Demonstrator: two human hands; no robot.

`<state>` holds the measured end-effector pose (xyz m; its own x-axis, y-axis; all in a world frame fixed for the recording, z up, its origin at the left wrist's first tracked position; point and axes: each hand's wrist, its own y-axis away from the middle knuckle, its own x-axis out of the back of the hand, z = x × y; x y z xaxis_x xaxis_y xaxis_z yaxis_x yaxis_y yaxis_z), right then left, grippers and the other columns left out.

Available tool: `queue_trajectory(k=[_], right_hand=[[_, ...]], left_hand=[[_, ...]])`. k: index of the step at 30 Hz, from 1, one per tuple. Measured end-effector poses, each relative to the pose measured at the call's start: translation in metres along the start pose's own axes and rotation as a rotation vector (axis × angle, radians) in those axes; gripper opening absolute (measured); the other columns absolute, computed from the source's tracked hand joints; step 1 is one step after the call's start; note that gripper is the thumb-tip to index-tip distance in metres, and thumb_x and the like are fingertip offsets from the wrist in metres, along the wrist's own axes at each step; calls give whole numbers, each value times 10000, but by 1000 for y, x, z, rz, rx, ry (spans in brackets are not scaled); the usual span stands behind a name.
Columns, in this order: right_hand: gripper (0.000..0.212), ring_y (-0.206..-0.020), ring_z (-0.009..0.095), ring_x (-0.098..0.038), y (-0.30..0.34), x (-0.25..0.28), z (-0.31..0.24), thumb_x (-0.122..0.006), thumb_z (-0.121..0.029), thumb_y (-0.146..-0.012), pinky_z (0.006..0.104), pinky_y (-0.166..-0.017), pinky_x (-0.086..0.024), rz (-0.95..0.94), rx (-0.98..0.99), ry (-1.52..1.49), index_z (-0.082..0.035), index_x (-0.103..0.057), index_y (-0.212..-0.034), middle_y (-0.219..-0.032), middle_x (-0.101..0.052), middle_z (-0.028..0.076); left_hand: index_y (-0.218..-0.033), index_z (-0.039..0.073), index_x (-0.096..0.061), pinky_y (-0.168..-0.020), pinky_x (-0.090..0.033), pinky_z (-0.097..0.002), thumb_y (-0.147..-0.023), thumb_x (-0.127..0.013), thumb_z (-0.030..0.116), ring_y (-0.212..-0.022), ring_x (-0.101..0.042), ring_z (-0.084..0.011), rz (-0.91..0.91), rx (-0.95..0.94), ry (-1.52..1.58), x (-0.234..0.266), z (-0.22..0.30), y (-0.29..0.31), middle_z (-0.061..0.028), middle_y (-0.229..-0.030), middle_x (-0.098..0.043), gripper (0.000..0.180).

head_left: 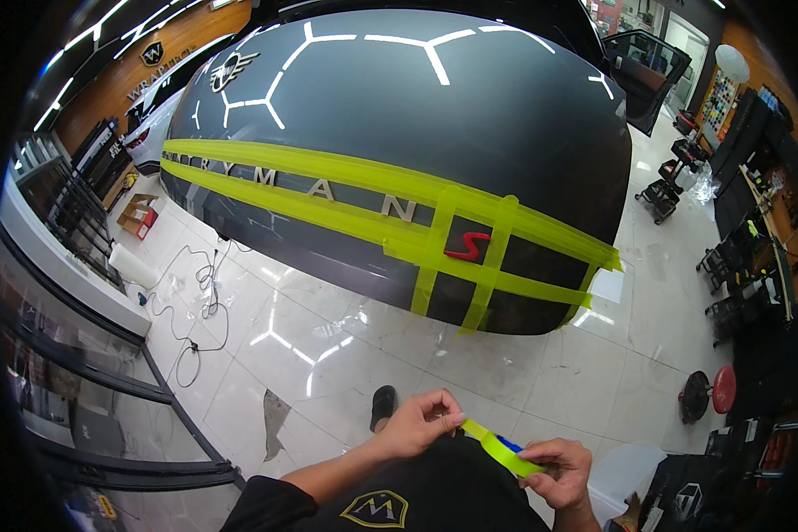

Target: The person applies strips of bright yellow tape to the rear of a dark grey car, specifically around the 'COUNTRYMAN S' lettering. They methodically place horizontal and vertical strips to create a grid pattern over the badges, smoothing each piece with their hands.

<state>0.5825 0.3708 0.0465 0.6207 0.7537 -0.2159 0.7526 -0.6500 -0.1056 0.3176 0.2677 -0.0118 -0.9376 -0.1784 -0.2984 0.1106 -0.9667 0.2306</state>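
Note:
My right hand [563, 473] grips a roll of neon yellow-green masking tape [505, 455] by its side, low in front of my body. With thumb and finger, my left hand [424, 422] pinches the tape's free end, and a short length runs between the hands. Beyond them stands a dark grey car tailgate [399, 97]. Two long bands of the same tape [328, 166] cross it, above and below a row of silver letters [322, 189]. Two shorter upright strips [496, 239] flank a small red badge [467, 246]. Both hands are apart from the car.
Dark cables [211, 275] trail over the glossy tiled floor at left, near a cardboard box [137, 215]. Glass panels [106, 408] line the left side. At right are a red round stool [723, 390], wheeled carts [661, 197] and a workbench [771, 230].

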Motion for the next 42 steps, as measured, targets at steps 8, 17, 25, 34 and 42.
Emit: queue_trajectory(k=[8, 17, 25, 34, 42], right_hand=[[332, -706, 200, -748, -34, 14, -97, -815, -74, -798, 279, -656, -565, 58, 59, 897, -11, -715, -1109, -833, -758, 151], [282, -543, 185, -654, -60, 6, -163, -829, -139, -801, 303, -570, -442, 225, 16, 1293, -33, -683, -1017, -662, -698, 132], [227, -533, 222, -617, -100, -6, -175, -784, -184, -856, 337, -557, -426, 292, 125, 1568, 7, -678, -793, -610, -646, 124], [319, -551, 140, -578, -168, -7, -199, -770, -229, -875, 298, -541, -416, 277, 13, 1434, 34, -669, -725, -607, -628, 111], [355, -555, 141, -582, -187, -3, -184, -757, -271, -879, 279, -547, -425, 326, -45, 1485, 42, -674, -732, -619, -638, 133]], left_hand=[[-904, 12, -652, -658, -467, -227, -941, -744, 34, -758, -604, -84, 137, -458, -428, -21, 117, 15, -62, -877, -674, 102], [-900, 13, -636, -598, -430, -225, -905, -763, 24, -683, -569, -114, 255, -849, -655, -5, 167, 11, -82, -832, -661, 128], [-842, 26, -673, -543, -395, -254, -874, -783, 33, -621, -558, -116, 327, -830, -695, 11, 198, -31, -49, -736, -640, 115], [-806, 16, -644, -616, -328, -260, -879, -772, 69, -661, -461, -123, 457, -1069, -976, 38, 235, -69, -31, -767, -565, 156], [-835, 14, -679, -607, -387, -214, -915, -773, 81, -666, -530, -77, 489, -1020, -1007, 43, 232, -87, -14, -796, -583, 141]])
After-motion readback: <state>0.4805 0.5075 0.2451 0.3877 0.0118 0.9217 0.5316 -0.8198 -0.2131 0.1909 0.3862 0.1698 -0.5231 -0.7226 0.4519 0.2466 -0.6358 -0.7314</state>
